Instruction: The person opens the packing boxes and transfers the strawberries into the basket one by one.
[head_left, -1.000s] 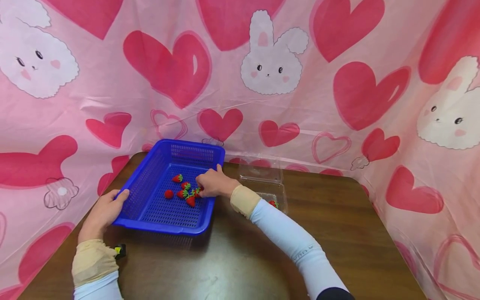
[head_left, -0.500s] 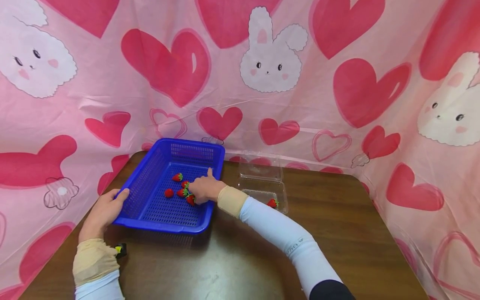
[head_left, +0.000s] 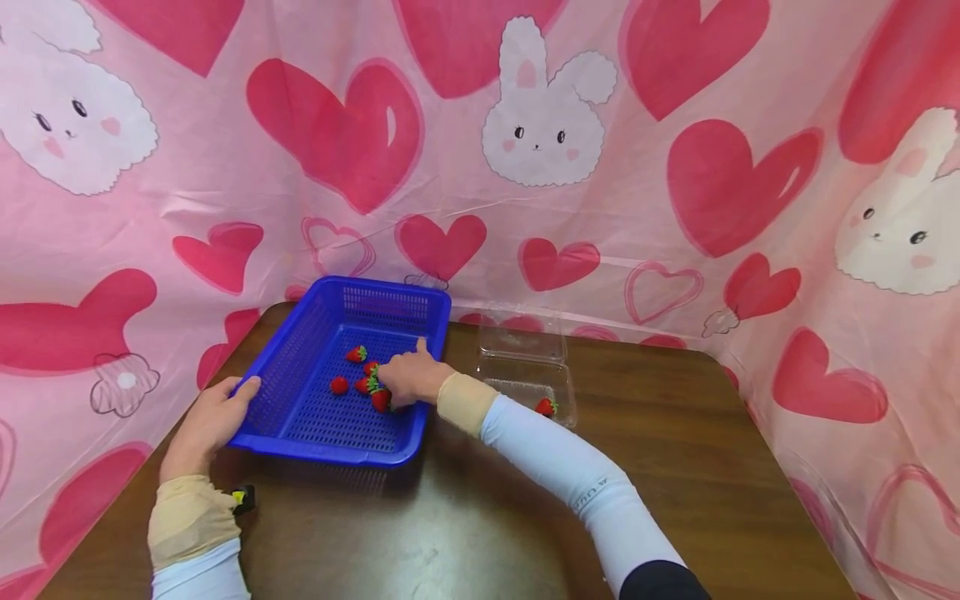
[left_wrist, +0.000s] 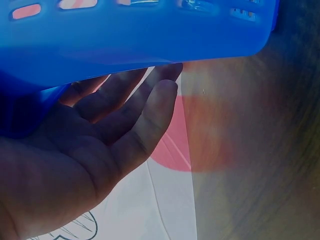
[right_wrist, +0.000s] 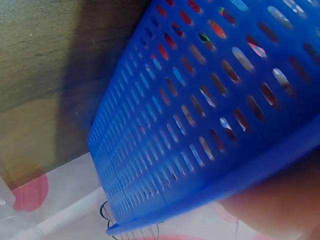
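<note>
A blue perforated plastic basket (head_left: 322, 457) holds several red strawberries (head_left: 340, 386) with green leaves. My left hand (head_left: 206, 425) grips its left rim, thumb on top; in the left wrist view the fingers (left_wrist: 160, 100) reach under the blue edge. Over the basket's right rim my right hand (head_left: 411, 375) reaches down among the strawberries. Its fingertips are hidden, so whether they pinch a fruit does not show. In the right wrist view, the basket wall (right_wrist: 165, 145) covers most of that hand, with red bits visible through the slots.
Right of the basket lies an opened clear plastic clamshell box (head_left: 525, 375) with a strawberry (head_left: 546, 407) in its near half. A small black and yellow object (head_left: 243, 499) is beside my left wrist. A pink heart-print cloth (head_left: 465, 167) hangs behind the brown table (head_left: 675, 467).
My right hand has moved a little left and down onto the strawberries, then stayed nearly still. The left hand and basket have hardly moved.
</note>
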